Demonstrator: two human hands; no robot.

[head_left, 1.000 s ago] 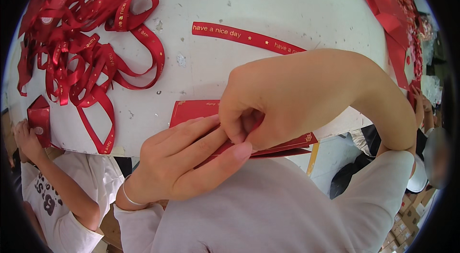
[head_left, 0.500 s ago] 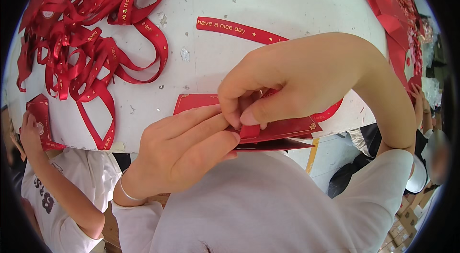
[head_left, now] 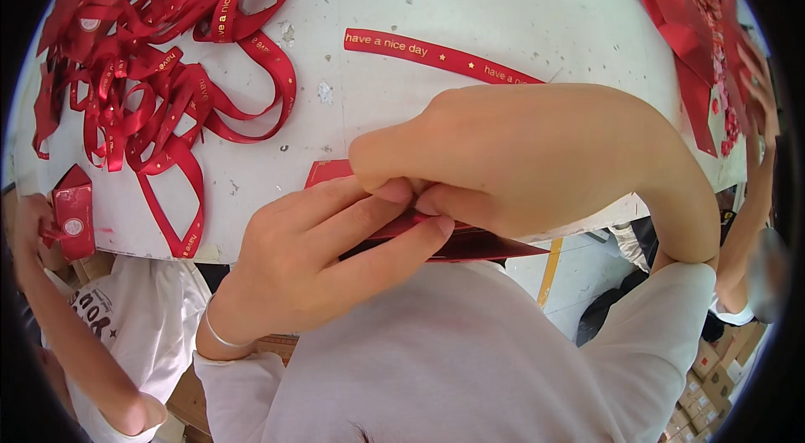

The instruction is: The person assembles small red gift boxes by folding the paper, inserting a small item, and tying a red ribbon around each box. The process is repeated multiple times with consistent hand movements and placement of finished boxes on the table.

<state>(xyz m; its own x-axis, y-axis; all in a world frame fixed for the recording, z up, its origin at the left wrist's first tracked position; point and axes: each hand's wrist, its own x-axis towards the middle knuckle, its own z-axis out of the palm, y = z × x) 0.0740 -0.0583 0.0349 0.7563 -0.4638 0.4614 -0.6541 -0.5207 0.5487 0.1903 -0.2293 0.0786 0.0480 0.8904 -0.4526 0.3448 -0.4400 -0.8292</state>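
Observation:
My left hand (head_left: pixel 314 246) lies over a folded red card piece (head_left: pixel 329 170) at the table's front edge and grips it. Its fingers stretch toward those of my right hand (head_left: pixel 495 154), which bends over the card with thumb and fingertips pinched together. Between those fingertips the ribbon end is mostly hidden; the half-second-old view shows red ribbon there. Beyond the right hand, a strip of red ribbon (head_left: pixel 402 45) with gold lettering and stars runs out across the table. An open fold of the card shows dark below the hands.
A tangled heap of red ribbon (head_left: pixel 159 91) covers the table's left side. Red card pieces (head_left: pixel 671 15) lie along the right rim. At far left a co-worker's hand (head_left: pixel 32 217) holds a small red box (head_left: pixel 74 212); another person's arm (head_left: pixel 750 191) reaches in at right.
My right hand has shifted left and turned, its fingertips now beside the left fingers. The left fingers have spread apart. At left, the co-worker's red box is turned more upright.

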